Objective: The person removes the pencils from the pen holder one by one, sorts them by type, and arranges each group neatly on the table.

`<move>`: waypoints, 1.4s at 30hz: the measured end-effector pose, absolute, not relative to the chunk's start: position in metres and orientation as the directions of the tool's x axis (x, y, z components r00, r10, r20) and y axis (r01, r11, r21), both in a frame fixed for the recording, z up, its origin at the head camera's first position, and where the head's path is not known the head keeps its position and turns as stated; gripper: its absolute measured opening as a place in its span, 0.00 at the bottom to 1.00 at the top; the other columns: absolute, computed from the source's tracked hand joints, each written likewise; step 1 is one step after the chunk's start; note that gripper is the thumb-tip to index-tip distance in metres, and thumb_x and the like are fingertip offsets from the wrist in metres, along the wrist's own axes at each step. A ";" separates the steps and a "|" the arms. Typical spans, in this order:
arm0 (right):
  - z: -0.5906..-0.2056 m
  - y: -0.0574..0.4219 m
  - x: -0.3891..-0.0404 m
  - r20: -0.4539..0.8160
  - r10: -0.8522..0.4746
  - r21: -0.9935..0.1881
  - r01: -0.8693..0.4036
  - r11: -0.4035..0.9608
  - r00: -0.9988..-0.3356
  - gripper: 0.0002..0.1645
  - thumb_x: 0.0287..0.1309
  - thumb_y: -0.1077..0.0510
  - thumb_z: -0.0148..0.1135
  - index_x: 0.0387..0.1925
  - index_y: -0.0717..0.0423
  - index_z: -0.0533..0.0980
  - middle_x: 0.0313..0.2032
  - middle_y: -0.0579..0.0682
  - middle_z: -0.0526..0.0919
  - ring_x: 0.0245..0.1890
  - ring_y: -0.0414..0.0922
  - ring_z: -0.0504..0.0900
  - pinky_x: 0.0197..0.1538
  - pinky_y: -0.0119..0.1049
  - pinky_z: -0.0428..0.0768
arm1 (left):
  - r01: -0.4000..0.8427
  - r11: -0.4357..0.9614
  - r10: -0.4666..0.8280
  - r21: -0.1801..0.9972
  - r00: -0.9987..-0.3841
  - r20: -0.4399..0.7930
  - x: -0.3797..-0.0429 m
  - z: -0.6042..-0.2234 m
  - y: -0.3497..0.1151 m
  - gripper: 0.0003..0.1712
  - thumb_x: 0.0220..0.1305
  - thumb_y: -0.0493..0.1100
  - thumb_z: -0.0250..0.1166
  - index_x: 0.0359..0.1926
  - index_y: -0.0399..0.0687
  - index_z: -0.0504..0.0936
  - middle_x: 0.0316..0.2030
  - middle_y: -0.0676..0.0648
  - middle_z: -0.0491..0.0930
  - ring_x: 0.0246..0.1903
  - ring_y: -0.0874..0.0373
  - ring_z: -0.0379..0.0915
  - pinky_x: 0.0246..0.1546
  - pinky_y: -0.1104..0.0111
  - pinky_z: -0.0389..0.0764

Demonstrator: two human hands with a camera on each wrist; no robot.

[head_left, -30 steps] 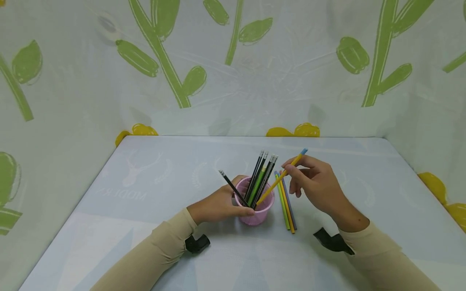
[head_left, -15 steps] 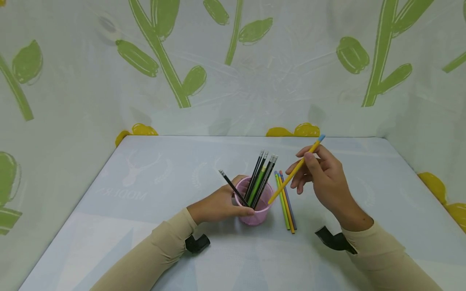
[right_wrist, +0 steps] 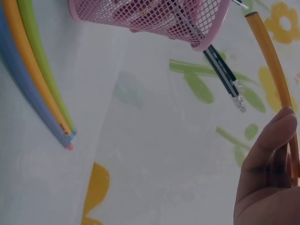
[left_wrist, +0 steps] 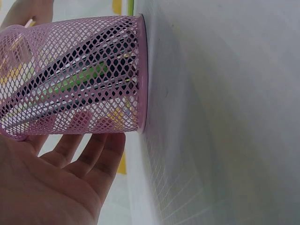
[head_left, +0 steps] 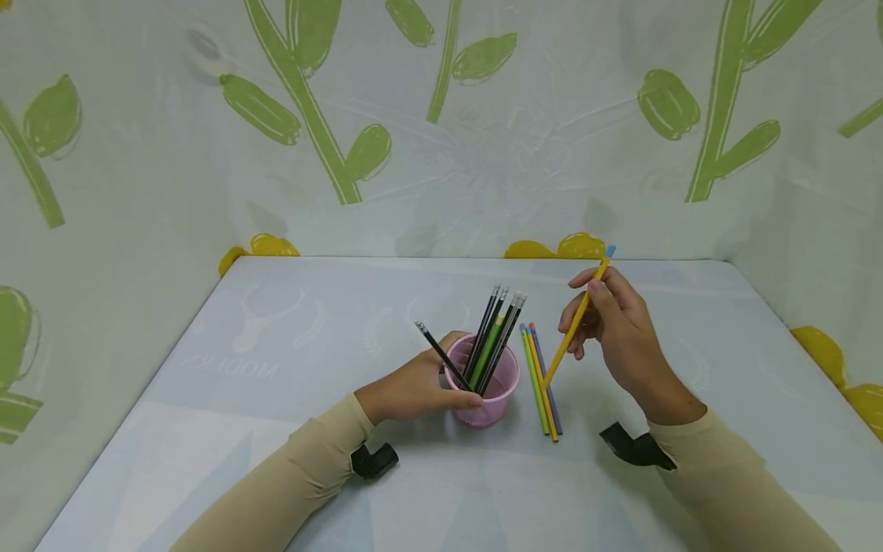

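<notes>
My left hand (head_left: 417, 387) holds a pink mesh pencil cup (head_left: 485, 415), thumb at the near rim and fingers round its far side. In the left wrist view the cup's base meets the table. Several black pencils (head_left: 474, 356) and a green pencil (head_left: 491, 346) stand inside, with one black pencil leaning out to the left. My right hand (head_left: 628, 337) pinches a yellow pencil (head_left: 572, 330) with a blue end, tilted and lifted to the right of the cup. Its lower end overlaps the loose pencils in the head view.
Right of the cup, a lime pencil (head_left: 538, 399), another yellow pencil (head_left: 549, 412) and a purple pencil (head_left: 556, 414) lie side by side on the pale table (head_left: 310, 322). A wall (head_left: 524, 169) printed with green leaves stands behind the table.
My right hand has moved right with the yellow pencil, taking its lower end out from the cup's opening to over the loose pencils. The pencil stands steeper. My left hand and the cup stay put.
</notes>
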State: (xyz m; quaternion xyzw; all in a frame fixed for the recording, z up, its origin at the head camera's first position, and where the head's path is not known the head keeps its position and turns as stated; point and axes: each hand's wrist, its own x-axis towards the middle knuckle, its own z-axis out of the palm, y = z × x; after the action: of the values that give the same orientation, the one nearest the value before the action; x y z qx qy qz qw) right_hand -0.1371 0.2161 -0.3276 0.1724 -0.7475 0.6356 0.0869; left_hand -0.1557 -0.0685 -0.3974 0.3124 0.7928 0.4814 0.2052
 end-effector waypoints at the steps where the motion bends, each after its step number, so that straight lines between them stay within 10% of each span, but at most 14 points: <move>1: -0.329 0.217 -0.138 0.331 -0.155 -0.925 -0.352 0.144 -0.931 0.17 0.80 0.48 0.38 0.50 0.55 0.68 0.26 0.49 0.81 0.17 0.49 0.77 0.22 0.34 0.80 | 0.296 0.342 0.693 0.892 -0.720 -0.026 -0.156 -0.397 -0.069 0.47 0.58 0.54 0.73 0.73 0.62 0.58 0.63 0.57 0.73 0.63 0.64 0.69 0.69 0.58 0.65; 42: -0.370 0.240 -0.181 -0.308 -0.310 -0.868 0.132 0.479 -0.900 0.27 0.69 0.61 0.40 0.68 0.60 0.60 0.33 0.64 0.82 0.22 0.49 0.80 0.28 0.40 0.83 | 0.290 0.339 0.687 0.895 -0.726 -0.025 -0.156 -0.399 -0.068 0.48 0.57 0.56 0.74 0.73 0.62 0.58 0.62 0.57 0.74 0.62 0.64 0.71 0.69 0.58 0.66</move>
State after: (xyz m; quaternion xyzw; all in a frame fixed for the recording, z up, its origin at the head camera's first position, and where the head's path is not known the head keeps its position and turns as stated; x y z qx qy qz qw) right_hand -0.1811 0.2399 -0.3702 0.0536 -0.8318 0.5077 -0.2176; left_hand -0.1565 -0.0682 -0.3986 0.3083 0.7924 0.4850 0.2046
